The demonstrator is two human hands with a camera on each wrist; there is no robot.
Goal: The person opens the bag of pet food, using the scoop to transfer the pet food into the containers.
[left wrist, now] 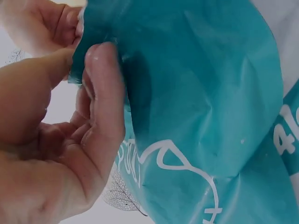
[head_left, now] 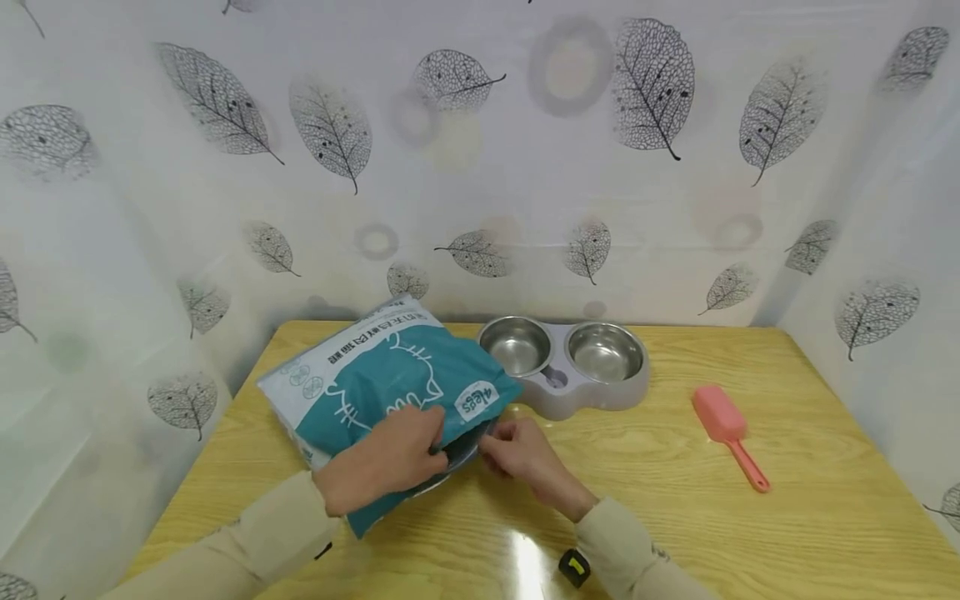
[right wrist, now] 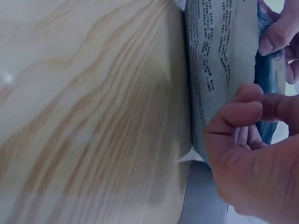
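Note:
A teal and white cat food bag [head_left: 420,367] lies on the table with its mouth partly parted toward me. My left hand [head_left: 393,458] pinches the bag's upper lip between thumb and fingers; the teal film [left wrist: 187,93] fills much of the left wrist view. At the other end of the mouth, my right hand [head_left: 528,462] pinches the edge near the corner. The right wrist view shows the bag's printed grey side [right wrist: 222,51] beside the curled right fingers [right wrist: 240,114]. What is inside the bag cannot be made out.
Behind the bag, to its right, stands a grey double feeder [head_left: 555,400] with two steel bowls. A pink scoop [head_left: 720,414] lies on the right of the wooden table [head_left: 645,467]. A small black object with a yellow mark [head_left: 574,568] is by the right sleeve.

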